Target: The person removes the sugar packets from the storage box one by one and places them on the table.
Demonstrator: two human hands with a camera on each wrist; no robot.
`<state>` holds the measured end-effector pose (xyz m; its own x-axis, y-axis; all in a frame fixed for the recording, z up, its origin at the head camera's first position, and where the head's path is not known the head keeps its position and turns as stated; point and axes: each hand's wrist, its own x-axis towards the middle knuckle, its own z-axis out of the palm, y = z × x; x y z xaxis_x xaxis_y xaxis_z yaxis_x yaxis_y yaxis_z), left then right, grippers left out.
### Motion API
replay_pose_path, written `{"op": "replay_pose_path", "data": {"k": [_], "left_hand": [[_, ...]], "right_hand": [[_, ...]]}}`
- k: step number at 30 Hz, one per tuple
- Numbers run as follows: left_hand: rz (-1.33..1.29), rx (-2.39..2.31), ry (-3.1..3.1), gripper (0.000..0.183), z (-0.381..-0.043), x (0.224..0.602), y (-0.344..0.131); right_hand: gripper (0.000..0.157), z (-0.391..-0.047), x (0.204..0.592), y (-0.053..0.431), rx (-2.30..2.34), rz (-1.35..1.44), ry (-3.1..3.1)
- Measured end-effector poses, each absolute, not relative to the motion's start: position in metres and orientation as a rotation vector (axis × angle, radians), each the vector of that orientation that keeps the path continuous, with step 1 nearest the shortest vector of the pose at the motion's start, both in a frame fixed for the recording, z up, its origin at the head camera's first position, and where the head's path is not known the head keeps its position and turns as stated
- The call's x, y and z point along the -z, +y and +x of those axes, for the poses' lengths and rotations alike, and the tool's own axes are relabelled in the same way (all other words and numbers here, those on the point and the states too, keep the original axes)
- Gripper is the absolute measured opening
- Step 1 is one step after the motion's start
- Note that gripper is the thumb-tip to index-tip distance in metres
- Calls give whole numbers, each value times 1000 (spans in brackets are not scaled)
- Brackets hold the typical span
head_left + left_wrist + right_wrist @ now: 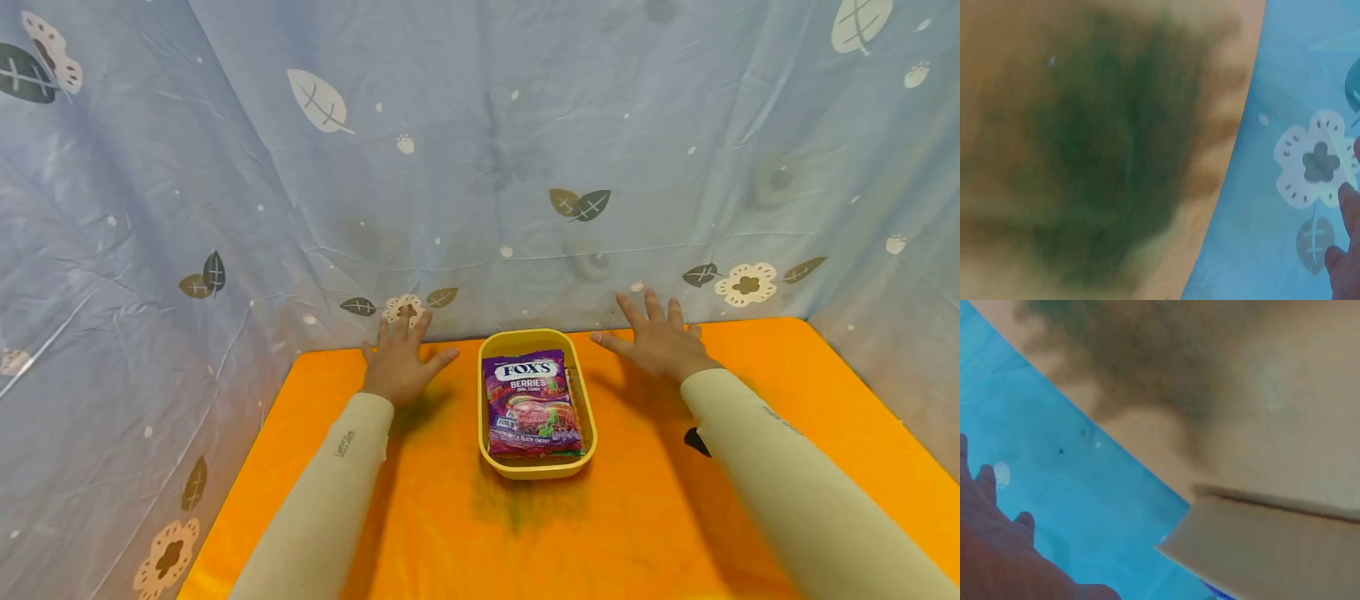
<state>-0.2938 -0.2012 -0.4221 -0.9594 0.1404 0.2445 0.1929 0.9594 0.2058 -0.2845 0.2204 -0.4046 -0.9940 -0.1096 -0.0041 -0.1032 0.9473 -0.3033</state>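
Observation:
A yellow rectangular tub (537,472) stands on the orange table, between my two hands. Inside it lies a purple candy packet (528,404) lettered FOX'S BERRIES, with more wrapping showing at its lower edge. My left hand (401,364), fingers spread, hovers left of the tub and holds nothing. To the tub's right my right hand (663,342) is also spread, apart from it and holding nothing. In the right wrist view the tub's side wall (1266,550) appears at the lower right, near the right hand (1004,550). Only fingertips of the left hand (1349,237) show in the left wrist view.
An orange-covered table (450,533) lies under both arms. Pale blue curtains (465,167) with leaf and flower prints hang close behind it and at both sides. A small black object (697,442) is partly hidden by the right sleeve.

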Motion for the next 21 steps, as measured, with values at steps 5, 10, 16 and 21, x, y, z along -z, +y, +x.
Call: {"op": "replay_pose_path", "data": {"k": [5,10,16,21], "left_hand": [[-389,405,-2891,88,-287,422,-193],[-500,455,-2923,87,-278,422,-183],[-602,548,-2923,92,-265,424,-170],[-673,590,-2940,102,-255,427,-162]], "right_hand": [[101,-284,401,218,526,-174,3059],[101,-282,397,217,589,-189,3025],[96,-280,394,214,879,-297,2939],[86,-274,389,206,1177,-355,2764]]}}
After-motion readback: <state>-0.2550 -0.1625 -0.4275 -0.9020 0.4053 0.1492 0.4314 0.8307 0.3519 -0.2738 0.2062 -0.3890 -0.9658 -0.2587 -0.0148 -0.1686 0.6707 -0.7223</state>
